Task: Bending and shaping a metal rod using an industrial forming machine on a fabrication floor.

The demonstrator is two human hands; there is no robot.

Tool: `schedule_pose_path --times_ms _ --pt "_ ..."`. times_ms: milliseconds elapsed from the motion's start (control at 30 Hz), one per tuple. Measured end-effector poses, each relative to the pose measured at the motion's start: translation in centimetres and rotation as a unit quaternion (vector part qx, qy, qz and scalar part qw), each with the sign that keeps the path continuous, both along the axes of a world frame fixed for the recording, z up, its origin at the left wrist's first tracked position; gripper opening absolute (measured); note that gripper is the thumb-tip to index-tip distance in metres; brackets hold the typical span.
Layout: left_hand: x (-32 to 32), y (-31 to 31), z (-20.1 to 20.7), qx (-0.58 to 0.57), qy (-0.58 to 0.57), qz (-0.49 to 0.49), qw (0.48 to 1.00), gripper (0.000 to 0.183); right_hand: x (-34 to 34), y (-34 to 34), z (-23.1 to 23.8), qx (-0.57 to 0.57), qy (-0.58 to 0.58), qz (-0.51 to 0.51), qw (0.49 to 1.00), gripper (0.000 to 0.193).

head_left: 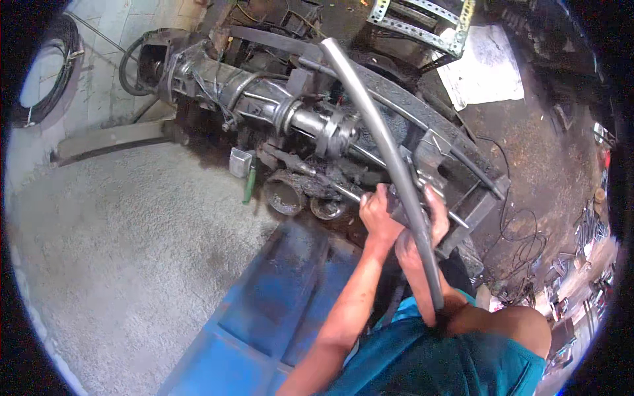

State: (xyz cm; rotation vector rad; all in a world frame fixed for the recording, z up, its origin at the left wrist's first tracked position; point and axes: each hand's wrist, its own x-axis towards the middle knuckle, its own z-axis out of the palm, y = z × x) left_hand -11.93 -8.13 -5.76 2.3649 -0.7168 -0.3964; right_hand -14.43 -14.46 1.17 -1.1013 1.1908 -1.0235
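Side by side at the near end of a greasy metal machine (284, 115), my two hands are closed around a dark metal part (397, 206). My left hand (382, 216) grips its left side, fingers curled. On its other side is my right hand (436, 218), partly hidden behind a long, slightly bent silver tube (370, 109). This tube crosses above the machine and runs down over my right hand and forearm. A thin metal rod (348, 193) shows just left of my left hand. Much of the dark part is covered by my fingers and the tube.
A blue metal panel (264, 317) lies below my left arm. Two round open pipe ends (284, 198) and a green-handled tool (249, 185) sit beside the machine. Perforated metal shelving (422, 30) stands at the back; cables (525, 237) and loose metal pieces litter the right-hand floor.
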Motion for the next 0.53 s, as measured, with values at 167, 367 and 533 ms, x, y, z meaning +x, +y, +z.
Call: schedule_pose_path --times_ms 167,367,533 --pt "0.6 -0.4 0.9 0.002 -0.011 -0.017 1.0 0.046 -1.0 0.8 -1.1 -0.085 0.042 0.035 0.995 0.029" --pt "0.9 -0.8 1.3 -0.029 -0.007 -0.008 1.0 0.047 -0.9 1.1 -1.1 -0.121 0.029 0.045 0.991 0.034" --pt "1.2 -0.5 1.0 -0.023 -0.022 -0.035 0.999 0.05 -2.0 1.0 -1.5 0.029 -0.053 0.069 0.996 0.047"
